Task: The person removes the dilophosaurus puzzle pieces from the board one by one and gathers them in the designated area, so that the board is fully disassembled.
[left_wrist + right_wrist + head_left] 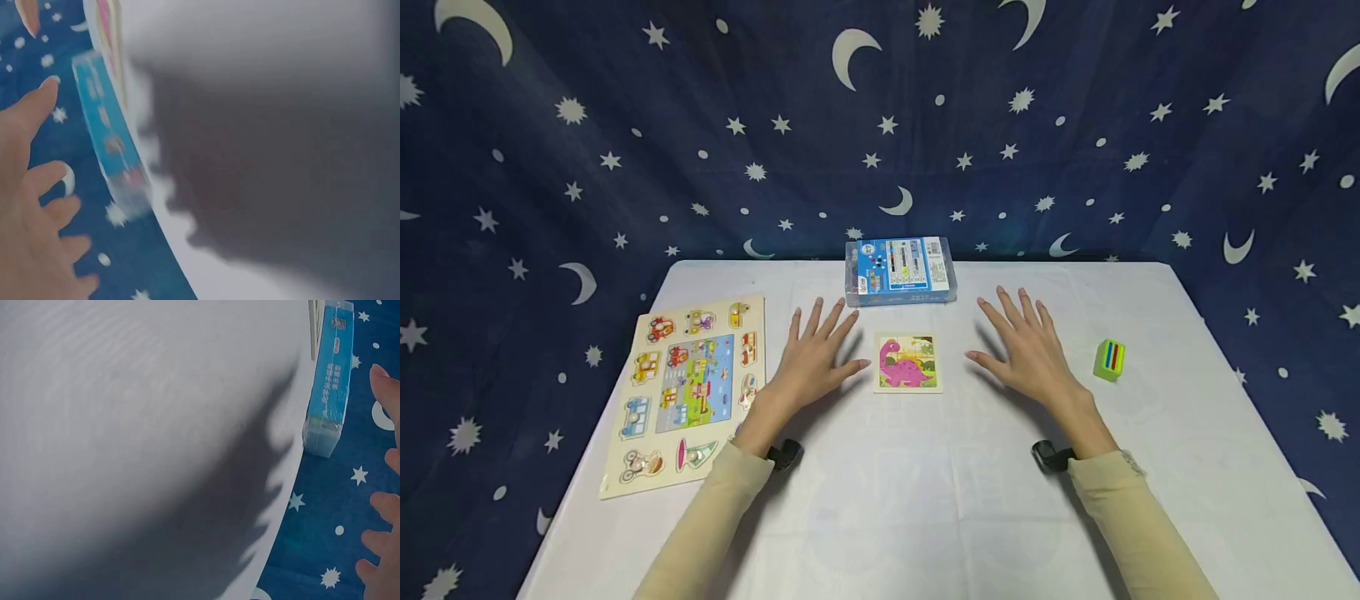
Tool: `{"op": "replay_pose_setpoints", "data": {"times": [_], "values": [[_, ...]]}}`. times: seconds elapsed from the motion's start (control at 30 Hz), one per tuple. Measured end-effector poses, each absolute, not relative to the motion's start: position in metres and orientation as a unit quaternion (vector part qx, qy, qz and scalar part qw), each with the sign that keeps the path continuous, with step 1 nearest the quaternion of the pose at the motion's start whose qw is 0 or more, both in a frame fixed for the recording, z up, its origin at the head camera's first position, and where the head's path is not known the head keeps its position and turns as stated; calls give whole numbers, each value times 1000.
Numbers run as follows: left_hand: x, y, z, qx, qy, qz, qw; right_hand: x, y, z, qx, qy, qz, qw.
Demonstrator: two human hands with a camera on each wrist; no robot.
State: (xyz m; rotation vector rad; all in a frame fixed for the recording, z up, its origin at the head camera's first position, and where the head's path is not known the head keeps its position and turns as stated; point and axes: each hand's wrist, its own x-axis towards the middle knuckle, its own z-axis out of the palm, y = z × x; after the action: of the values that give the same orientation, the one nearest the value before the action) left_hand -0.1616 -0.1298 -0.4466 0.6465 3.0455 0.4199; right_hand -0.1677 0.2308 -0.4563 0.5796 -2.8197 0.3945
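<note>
Both hands are held out palm down with fingers spread, and neither holds anything. My left hand [812,360] is between a wooden peg puzzle board [651,450] and a small square dinosaur jigsaw [907,364]; its forearm overlaps the board's lower right corner. To the right of the jigsaw is my right hand [1028,350], thumb pointing toward it. The jigsaw shows a pink dinosaur on a green scene in a pale frame. In the wrist views, fingers of the left hand [37,206] and right hand [384,519] show at the outer edges, their shadows falling on the white cloth.
A clear plastic box with a blue printed label [901,271] lies at the table's back edge. A small green block with coloured stripes [1108,360] stands at the right. Behind the white table [880,500] hangs a dark blue curtain [820,150] with stars and moons.
</note>
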Motion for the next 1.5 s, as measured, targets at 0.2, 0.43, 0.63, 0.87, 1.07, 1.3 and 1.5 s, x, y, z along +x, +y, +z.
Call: {"op": "replay_pose_setpoints", "data": {"times": [0.2, 0.43, 0.63, 0.87, 1.07, 1.3, 1.5], "values": [[-148, -105, -445, 272, 940, 186, 93, -176, 219, -458, 214, -957, 162, 111], [-143, -81, -446, 315, 917, 193, 153, -186, 203, -454, 223, -952, 195, 75], [-141, -72, -450, 324, 915, 172, 167, -192, 189, -457, 253, -942, 213, 62], [-136, -72, -455, 337, 910, 152, 186, -199, 172, -462, 267, -927, 258, 48], [-137, -73, -457, 342, 906, 152, 196, -206, 157, -467, 259, -914, 311, -10], [-138, -75, -459, 354, 900, 147, 210, -218, 149, -475, 262, -903, 337, -48], [-137, -78, -459, 353, 897, 153, 219, -225, 141, -474, 268, -897, 339, -94]]}}
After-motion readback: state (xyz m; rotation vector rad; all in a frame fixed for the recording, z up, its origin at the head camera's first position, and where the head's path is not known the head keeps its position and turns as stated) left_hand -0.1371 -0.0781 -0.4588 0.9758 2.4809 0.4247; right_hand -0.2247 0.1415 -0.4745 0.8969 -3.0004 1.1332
